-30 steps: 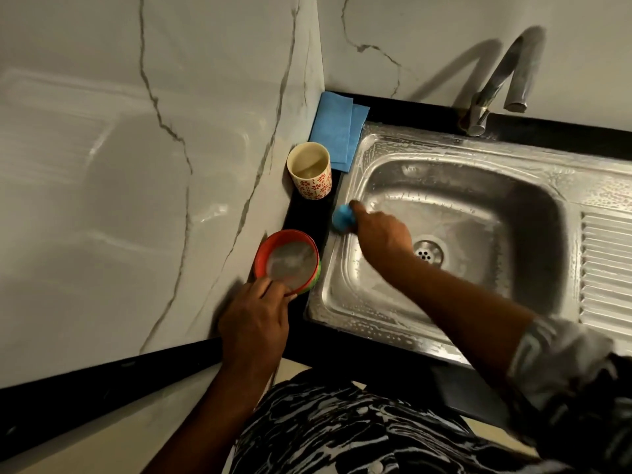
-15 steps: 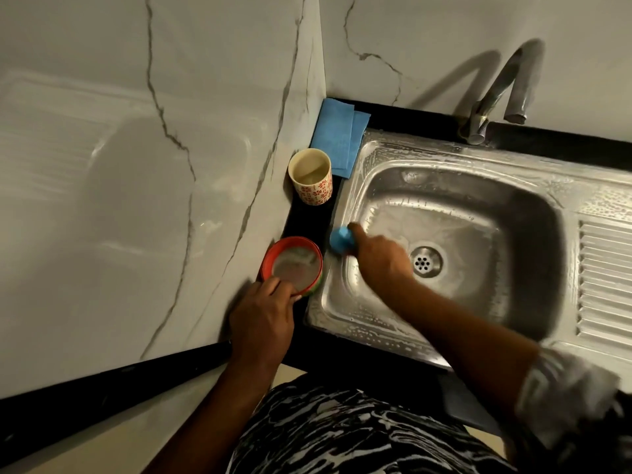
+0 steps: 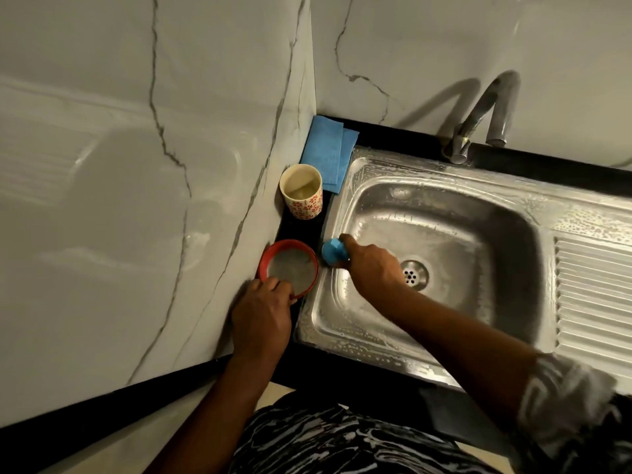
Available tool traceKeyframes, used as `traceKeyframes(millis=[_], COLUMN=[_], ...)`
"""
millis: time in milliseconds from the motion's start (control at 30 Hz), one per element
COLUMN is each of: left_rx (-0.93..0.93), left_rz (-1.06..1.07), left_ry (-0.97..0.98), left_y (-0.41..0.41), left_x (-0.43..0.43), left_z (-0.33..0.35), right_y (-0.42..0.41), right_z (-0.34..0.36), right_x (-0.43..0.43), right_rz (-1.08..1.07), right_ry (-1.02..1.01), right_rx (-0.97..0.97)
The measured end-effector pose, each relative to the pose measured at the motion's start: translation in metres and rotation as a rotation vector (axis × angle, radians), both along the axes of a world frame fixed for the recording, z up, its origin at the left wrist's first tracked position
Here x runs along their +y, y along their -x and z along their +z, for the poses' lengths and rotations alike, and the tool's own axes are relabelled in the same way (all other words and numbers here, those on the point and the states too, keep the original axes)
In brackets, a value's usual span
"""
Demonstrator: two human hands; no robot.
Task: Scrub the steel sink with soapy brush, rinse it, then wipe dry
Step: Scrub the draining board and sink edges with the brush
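The steel sink (image 3: 455,172) fills the right side, its rim and basin covered in soap foam. My right hand (image 3: 371,265) grips a blue brush (image 3: 332,249) and presses it against the left wall of the basin, just left of the drain (image 3: 414,272). My left hand (image 3: 261,313) holds the near rim of a red bowl (image 3: 273,249) of soapy water standing on the black counter left of the sink. A folded blue cloth (image 3: 326,150) lies in the back corner.
A cream cup with red flowers (image 3: 301,196) stands between the bowl and the cloth. The tap (image 3: 478,121) rises behind the sink. A ribbed drainboard (image 3: 595,295) lies on the right. Marble wall panels close off the left and back.
My right hand has slid the brush along the sink's left wall toward me. My left hand has stayed on the red bowl.
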State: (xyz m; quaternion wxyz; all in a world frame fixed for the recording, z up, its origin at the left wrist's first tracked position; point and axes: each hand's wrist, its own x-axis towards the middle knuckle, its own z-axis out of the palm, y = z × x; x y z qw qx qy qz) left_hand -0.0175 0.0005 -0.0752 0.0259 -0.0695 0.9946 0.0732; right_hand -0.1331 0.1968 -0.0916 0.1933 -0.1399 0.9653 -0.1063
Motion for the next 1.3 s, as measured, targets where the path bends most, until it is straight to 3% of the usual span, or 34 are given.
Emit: traceKeyframes(millis=[300,433,500,633,800,967,1067,1200,1300], left_rx=[0.013,0.017,0.027,0.109,0.152,0.153,0.195,0.204,0.191], left_rz=[-0.009,0.005,-0.011,-0.022,-0.04,-0.031,-0.02,-0.04,-0.037], left_ry=[-0.016,-0.003,-0.001,-0.018,-0.078,-0.09,-0.121,-0.149,-0.154], left_y=[-0.001,0.0,0.003,0.007,0.006,-0.002,-0.006,-0.007,-0.008], left_x=[0.001,0.004,0.004,0.005,0.006,0.008,0.006,0.004,0.004], left_z=[0.0,0.003,0.001,-0.003,-0.003,0.007,0.007,0.001,0.0], right_y=[0.141,0.125,0.088,0.047,0.13,0.192,0.15,0.083,0.091], right_z=[0.01,0.0,-0.002,0.003,0.007,0.017,0.019,0.014,0.007], right_x=[-0.008,-0.009,-0.002,0.002,-0.008,-0.01,-0.01,-0.006,0.002], right_rz=[-0.304,-0.375,-0.309,-0.108,-0.261,-0.321,-0.353,-0.131,-0.094], right_ry=[0.033,0.134,0.176,0.059,0.064,0.01,0.098,0.06,0.034], right_rx=[0.125,0.077,0.043,0.02,0.14,0.133,0.139,0.056,0.087])
